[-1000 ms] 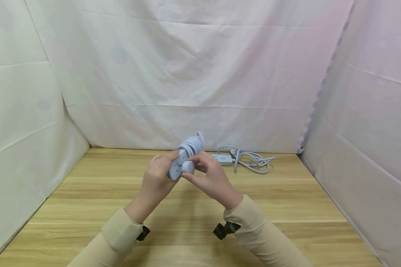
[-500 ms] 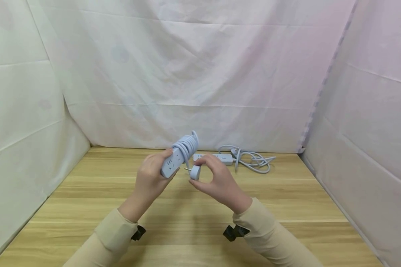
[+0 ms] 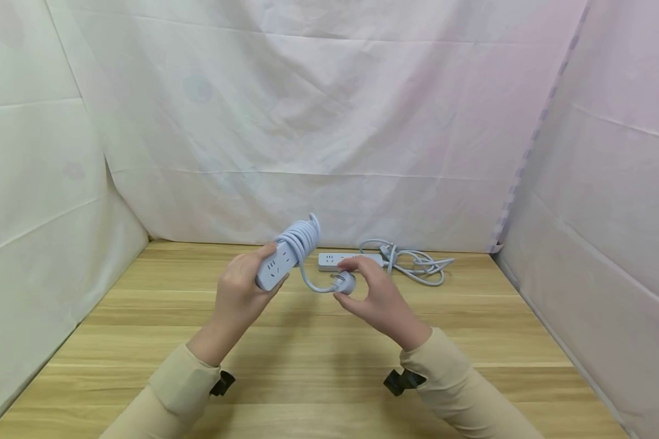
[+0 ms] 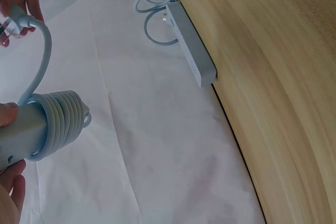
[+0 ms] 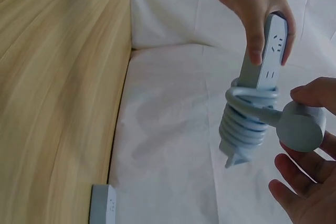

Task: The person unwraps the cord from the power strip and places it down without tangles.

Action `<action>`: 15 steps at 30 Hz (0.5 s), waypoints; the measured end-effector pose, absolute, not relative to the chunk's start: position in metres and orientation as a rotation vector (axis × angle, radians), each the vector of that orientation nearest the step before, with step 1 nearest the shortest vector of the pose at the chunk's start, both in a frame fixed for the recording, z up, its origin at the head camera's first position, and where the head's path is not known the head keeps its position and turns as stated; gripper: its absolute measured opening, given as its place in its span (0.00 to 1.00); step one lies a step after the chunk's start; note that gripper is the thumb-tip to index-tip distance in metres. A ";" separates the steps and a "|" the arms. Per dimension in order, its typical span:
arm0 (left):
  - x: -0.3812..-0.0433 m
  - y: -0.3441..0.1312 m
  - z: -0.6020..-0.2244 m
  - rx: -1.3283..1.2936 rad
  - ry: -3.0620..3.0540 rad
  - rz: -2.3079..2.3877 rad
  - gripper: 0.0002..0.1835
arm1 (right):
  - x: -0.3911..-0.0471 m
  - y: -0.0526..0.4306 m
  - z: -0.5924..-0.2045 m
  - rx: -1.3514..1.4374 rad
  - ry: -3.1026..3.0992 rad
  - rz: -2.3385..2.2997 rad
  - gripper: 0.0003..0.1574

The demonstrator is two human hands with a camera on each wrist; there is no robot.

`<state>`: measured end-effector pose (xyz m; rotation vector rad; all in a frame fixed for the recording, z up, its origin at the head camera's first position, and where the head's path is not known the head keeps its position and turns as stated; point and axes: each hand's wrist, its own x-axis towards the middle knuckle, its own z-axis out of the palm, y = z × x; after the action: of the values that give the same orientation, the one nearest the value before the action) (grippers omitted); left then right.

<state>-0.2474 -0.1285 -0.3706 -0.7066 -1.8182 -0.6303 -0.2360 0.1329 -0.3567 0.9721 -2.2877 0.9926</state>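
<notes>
My left hand [image 3: 240,283] grips a white power strip [image 3: 274,268] by its socket end, held above the table and tilted. Its cord [image 3: 302,236] is wound in several turns around the far end of the strip. From the coil a short loose length curves over to the plug [image 3: 345,282], which my right hand [image 3: 376,299] pinches between thumb and fingers. In the right wrist view the round back of the plug [image 5: 301,127] faces the camera. Metal prongs show on the plug in the head view.
A second white power strip [image 3: 335,261] lies at the back of the wooden table [image 3: 307,378], partly behind my right hand. Its loosely looped cord [image 3: 420,268] lies to its right. White cloth [image 3: 285,122] hangs behind and at both sides.
My right hand has drawn the plug away from the strip's face to the right, and the cord between them now bows out. My left hand has shifted slightly left with the strip.
</notes>
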 end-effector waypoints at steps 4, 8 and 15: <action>-0.247 -0.128 -0.368 -0.713 -1.810 -0.647 0.32 | -0.239 0.139 -0.358 0.933 -2.325 1.002 0.29; -0.246 -0.127 -0.367 -0.714 -1.801 -0.666 0.33 | -0.240 0.143 -0.359 0.901 -2.344 0.997 0.29; -0.245 -0.126 -0.366 -0.708 -1.791 -0.673 0.33 | -0.240 0.146 -0.356 0.890 -2.321 0.983 0.30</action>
<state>-0.2454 -0.1261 -0.3665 -0.7080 -1.7907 -0.6730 -0.2404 0.1457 -0.3565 0.8901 -2.3209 0.9827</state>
